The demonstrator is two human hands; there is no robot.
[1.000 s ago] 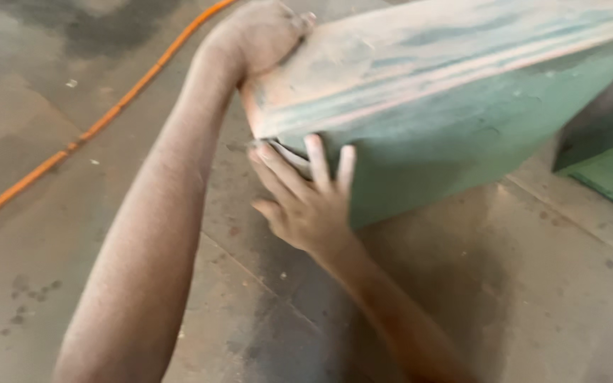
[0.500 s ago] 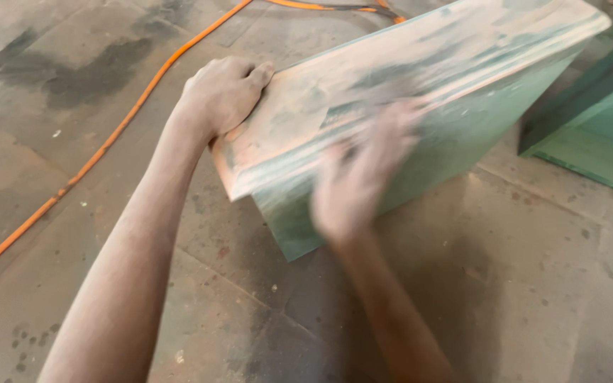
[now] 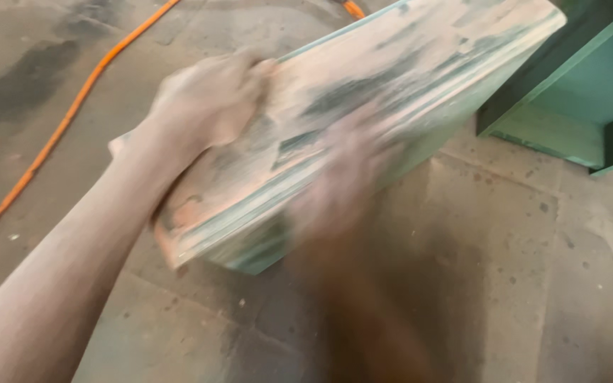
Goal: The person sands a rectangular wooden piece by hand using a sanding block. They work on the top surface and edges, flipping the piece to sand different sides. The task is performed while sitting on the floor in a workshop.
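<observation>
A green wooden box (image 3: 391, 92) with a worn, dusty pinkish top stands tilted on the concrete floor. My left hand (image 3: 211, 106) lies on its top face near the left edge, fingers curled over the surface. My right hand (image 3: 352, 177) is a blur of motion in front of the box's near long edge; whether it touches the wood cannot be told.
An orange cable (image 3: 65, 120) runs across the floor at the left and behind the box. A second green piece of furniture (image 3: 576, 99) with an open compartment stands at the upper right. Dark stains mark the concrete floor (image 3: 533, 284).
The box now shows more of its top and sits nearer. My left hand slid from the box's corner onto its top. My right hand left the green side and sweeps across the front edge.
</observation>
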